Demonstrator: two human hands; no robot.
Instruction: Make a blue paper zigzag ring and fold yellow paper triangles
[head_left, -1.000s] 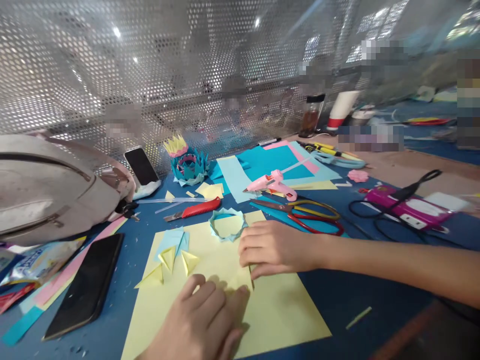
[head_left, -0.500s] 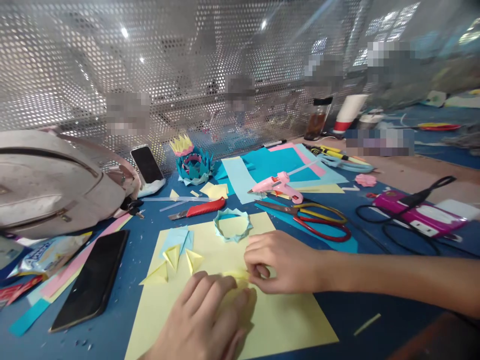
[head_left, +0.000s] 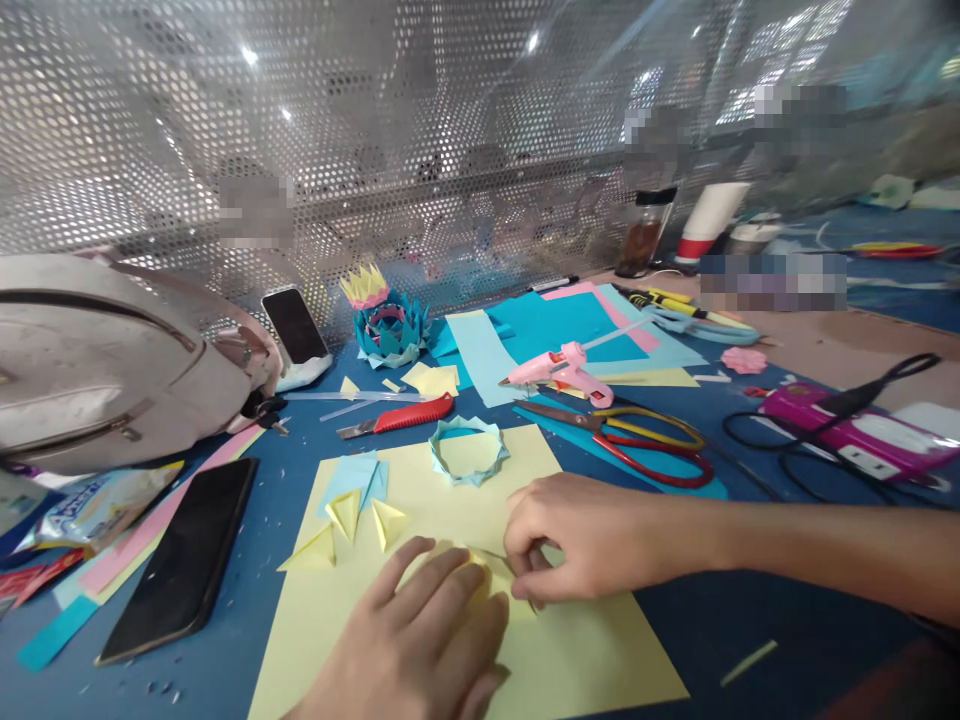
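Observation:
Both hands work on a small yellow paper piece point(head_left: 487, 575) lying on a large yellow sheet point(head_left: 585, 650) on the blue table. My left hand point(head_left: 420, 640) presses flat on the piece from the near side. My right hand point(head_left: 577, 540) pinches its right end with fingertips. A light blue paper ring point(head_left: 469, 452) lies just beyond my right hand. Folded yellow triangles point(head_left: 352, 520) and a light blue square point(head_left: 352, 475) sit on the sheet's left part.
Red-handled scissors point(head_left: 637, 445) and a pink glue gun point(head_left: 559, 370) lie beyond my right hand. A red utility knife point(head_left: 401, 415), a black phone point(head_left: 184, 560), a beige bag point(head_left: 97, 360), a paper crown point(head_left: 386, 325), coloured sheets point(head_left: 555, 325) and a magenta device with cable point(head_left: 847, 430) surround the sheet.
My right hand has slid nearer and closed its fingertips on the small yellow piece. My left hand has shifted right over it. The camera tilted slightly.

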